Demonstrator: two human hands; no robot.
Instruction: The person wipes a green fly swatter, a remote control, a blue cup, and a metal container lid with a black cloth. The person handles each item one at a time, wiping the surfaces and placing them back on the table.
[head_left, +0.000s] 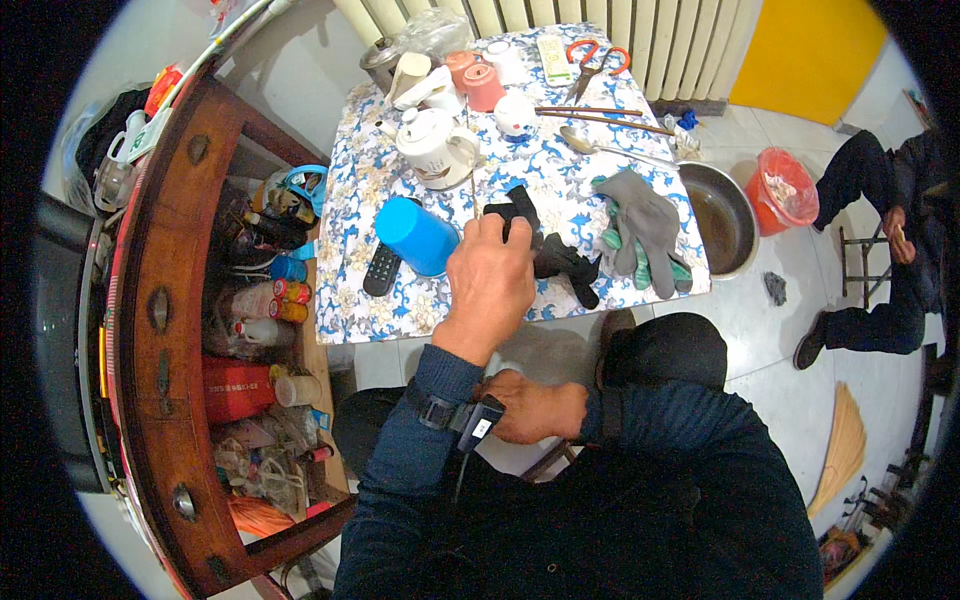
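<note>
My left hand reaches over the near edge of the table, its fingers bent down onto a small black object whose kind I cannot make out. Crumpled black cloth lies just right of these fingers. A blue plastic cup stands close to the left of the hand, with a black remote control beside it. My right hand is bent in by my left wrist, next to the black wrist device; its fingertips are hidden. Grey and green work gloves lie farther right.
On the patterned tabletop stand a white teapot, pink cups and a small white pot. Scissors, chopsticks and a spoon lie behind. A basin and red bucket are rightward, near a seated person.
</note>
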